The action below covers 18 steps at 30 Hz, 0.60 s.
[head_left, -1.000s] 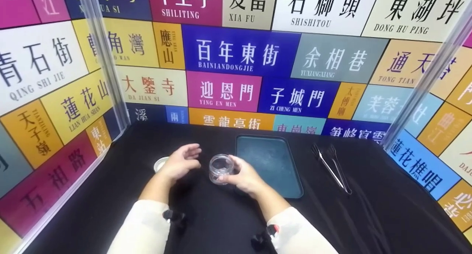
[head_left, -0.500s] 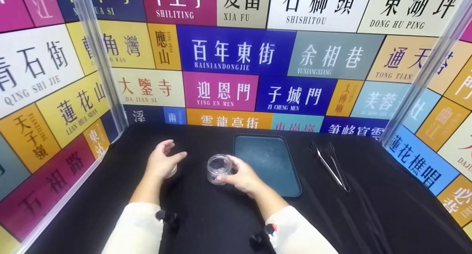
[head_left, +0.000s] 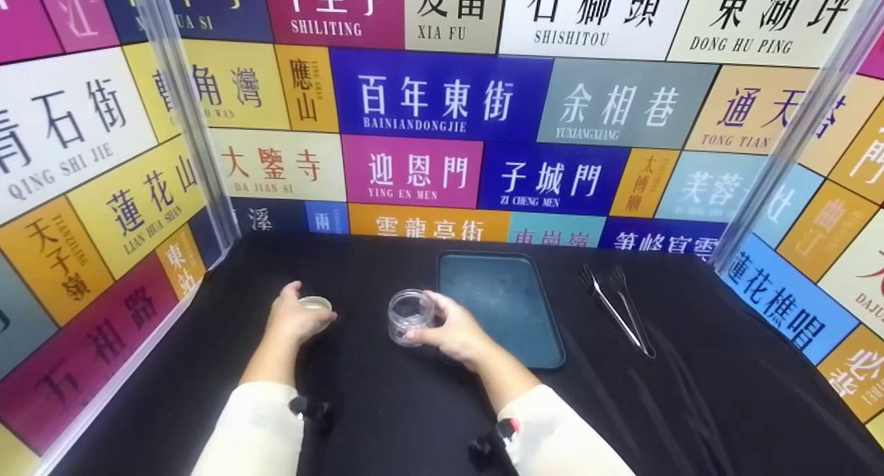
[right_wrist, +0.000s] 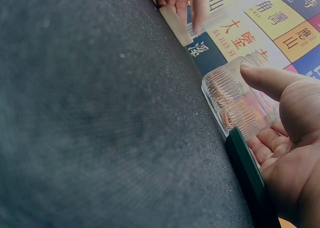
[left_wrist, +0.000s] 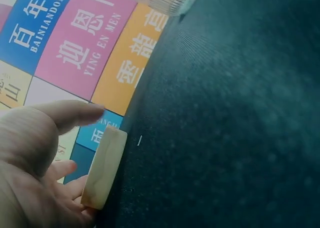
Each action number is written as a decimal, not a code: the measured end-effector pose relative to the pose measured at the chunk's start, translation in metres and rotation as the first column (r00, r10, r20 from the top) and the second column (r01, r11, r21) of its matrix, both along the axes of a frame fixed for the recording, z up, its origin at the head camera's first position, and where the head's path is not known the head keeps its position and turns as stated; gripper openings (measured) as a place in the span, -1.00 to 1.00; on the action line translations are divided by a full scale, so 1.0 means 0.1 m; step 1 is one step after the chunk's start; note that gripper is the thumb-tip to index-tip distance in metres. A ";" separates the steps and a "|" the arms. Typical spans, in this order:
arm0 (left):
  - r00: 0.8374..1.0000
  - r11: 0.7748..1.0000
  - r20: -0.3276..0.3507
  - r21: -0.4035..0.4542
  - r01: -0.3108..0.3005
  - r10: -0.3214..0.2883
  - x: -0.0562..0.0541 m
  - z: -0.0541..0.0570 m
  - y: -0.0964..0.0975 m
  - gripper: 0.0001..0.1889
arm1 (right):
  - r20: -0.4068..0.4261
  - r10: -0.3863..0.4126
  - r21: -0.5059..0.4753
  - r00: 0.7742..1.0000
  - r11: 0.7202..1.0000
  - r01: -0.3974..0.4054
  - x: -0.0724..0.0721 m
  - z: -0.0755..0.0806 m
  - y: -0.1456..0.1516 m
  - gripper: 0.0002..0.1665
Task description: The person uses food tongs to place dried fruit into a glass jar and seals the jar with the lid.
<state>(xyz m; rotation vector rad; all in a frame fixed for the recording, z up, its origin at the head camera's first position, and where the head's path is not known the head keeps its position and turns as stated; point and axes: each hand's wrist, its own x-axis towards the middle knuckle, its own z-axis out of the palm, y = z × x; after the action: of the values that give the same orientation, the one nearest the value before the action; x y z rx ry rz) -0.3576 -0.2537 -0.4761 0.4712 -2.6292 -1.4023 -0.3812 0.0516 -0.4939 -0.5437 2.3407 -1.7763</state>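
Observation:
On the left of the black table, my left hand (head_left: 293,317) is round a pale round lid (head_left: 315,304). The lid lies flat, and in the left wrist view the lid (left_wrist: 105,168) shows edge-on between thumb and fingers. Near the middle, my right hand (head_left: 456,331) holds a clear jar (head_left: 407,318) by its side, thumb in front and fingers behind. The jar stands upright with its mouth uncovered. Ribbed walls of the jar (right_wrist: 232,102) show in the right wrist view, with the thumb along its upper part.
A dark green tray (head_left: 501,303) lies right behind my right hand. Metal tongs (head_left: 625,313) rest farther right, their tips pointing away. Wall panels printed with place names (head_left: 442,103) enclose the black tablecloth (head_left: 387,407) at the back and sides.
My left hand has moved left, away from the jar, and come down round the lid, its thumb lowering to the lid's edge. The right hand and jar stay in place.

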 end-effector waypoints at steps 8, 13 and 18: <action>0.999 0.986 0.008 -0.158 0.049 -0.048 -0.03 -0.01 0.05 0.10 | -0.023 0.008 -0.004 1.000 1.000 -0.009 0.01 -0.01 -0.01 0.07; 0.994 0.995 -0.065 -0.062 0.079 -0.083 -0.03 -0.01 0.10 0.09 | -0.039 -0.008 0.015 0.999 1.000 0.009 0.01 -0.03 -0.01 0.03; 0.986 0.992 -0.115 -0.004 0.124 -0.124 -0.05 0.05 0.19 0.08 | -0.050 -0.023 -0.002 0.998 1.000 0.023 0.00 -0.04 -0.01 0.01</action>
<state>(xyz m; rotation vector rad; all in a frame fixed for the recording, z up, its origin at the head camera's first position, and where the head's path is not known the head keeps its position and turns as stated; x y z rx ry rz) -0.3621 -0.2352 -0.4713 0.2232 -2.6037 -1.4224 -0.3812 0.0501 -0.4978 -0.5710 2.3882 -1.7946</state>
